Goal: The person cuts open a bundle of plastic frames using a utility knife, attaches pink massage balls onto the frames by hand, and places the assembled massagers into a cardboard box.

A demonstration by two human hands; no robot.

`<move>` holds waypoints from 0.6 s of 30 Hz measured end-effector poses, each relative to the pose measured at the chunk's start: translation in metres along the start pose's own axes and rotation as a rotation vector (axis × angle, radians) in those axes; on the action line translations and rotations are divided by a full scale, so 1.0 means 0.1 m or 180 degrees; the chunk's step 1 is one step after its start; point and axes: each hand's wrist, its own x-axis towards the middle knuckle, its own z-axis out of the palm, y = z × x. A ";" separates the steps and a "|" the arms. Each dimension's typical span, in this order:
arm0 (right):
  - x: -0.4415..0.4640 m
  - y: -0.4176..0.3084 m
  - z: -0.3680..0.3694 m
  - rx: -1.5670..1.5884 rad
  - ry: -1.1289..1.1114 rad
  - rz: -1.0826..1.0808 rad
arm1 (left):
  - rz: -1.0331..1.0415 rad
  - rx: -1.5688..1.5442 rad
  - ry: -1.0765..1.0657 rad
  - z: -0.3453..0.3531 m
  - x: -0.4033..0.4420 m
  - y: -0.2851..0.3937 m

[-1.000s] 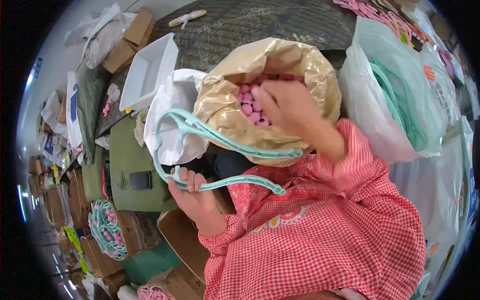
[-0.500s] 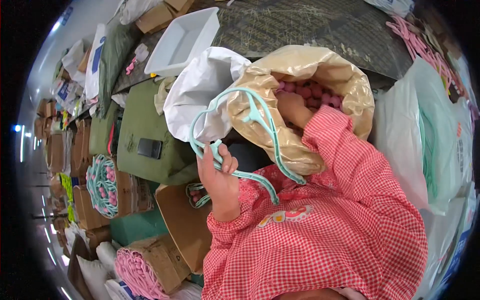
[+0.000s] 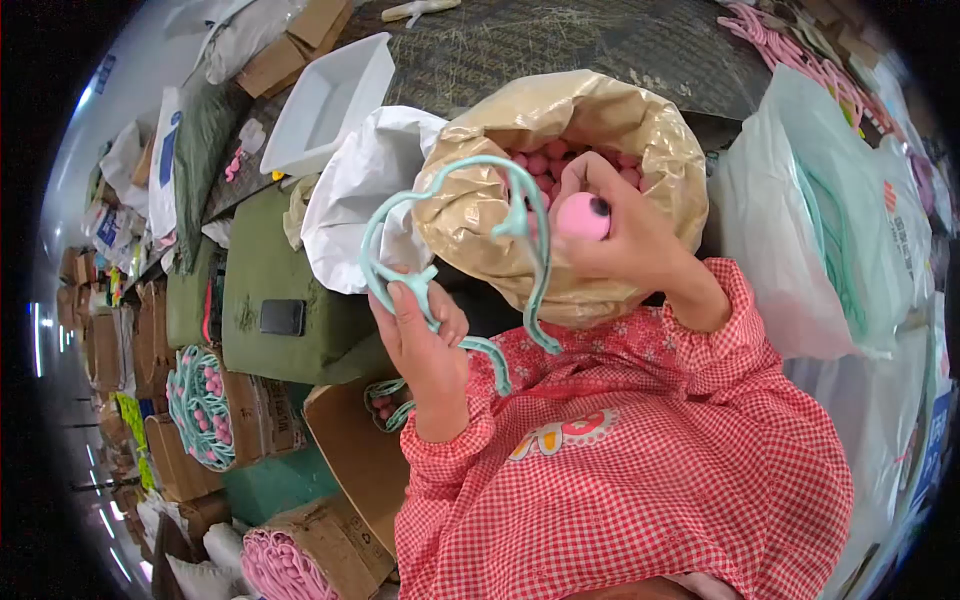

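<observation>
My left hand (image 3: 425, 345) is closed around a curved mint-green plastic frame (image 3: 415, 287), gripping it near one of its Y-shaped prongs. The frame loops upward, and its two free ends hang to the right. In my right hand (image 3: 640, 235) is a pink ball (image 3: 578, 217) with a dark hole in its side. The ball is close to the frame's other prong (image 3: 515, 220); whether they touch I cannot tell. Behind both stands a gold bag (image 3: 670, 120) with many pink balls (image 3: 538, 163) inside. An open white bag (image 3: 340, 205) sits just left of it.
A green block (image 3: 260, 345) bears a dark phone (image 3: 283, 317). A white tray (image 3: 325, 105) lies on the dark table (image 3: 600, 40). At right stands a translucent bag (image 3: 770, 200) with mint-green pieces. Below left are an open carton (image 3: 345, 440) and boxes of pink and green frames.
My right hand has come out of the gold bag with a pink ball and moved beside the frame. My left hand keeps its grip. The whole view has shifted slightly.
</observation>
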 end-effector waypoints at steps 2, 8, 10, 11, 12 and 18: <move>-0.03 -0.18 0.08 -0.0814 0.0078 -0.0594 | 0.0078 0.0162 -0.0212 0.11 -0.06 0.02; 0.09 -0.16 0.24 -0.2988 0.0515 -0.2344 | 0.0299 0.0558 -0.0496 0.20 -0.17 -0.02; 0.12 -0.10 0.31 -0.3236 0.0722 -0.2535 | 0.0251 0.0527 -0.0435 0.19 -0.18 -0.07; 0.12 -0.09 0.33 -0.3228 0.0720 -0.2538 | 0.0254 0.0531 -0.0429 0.18 -0.19 -0.08; 0.11 -0.09 0.34 -0.3183 0.0644 -0.2483 | 0.0282 0.0629 -0.0513 0.18 -0.19 -0.08; 0.09 -0.01 0.40 -0.2925 0.0496 -0.2351 | 0.0203 0.0564 -0.0651 0.17 -0.16 -0.11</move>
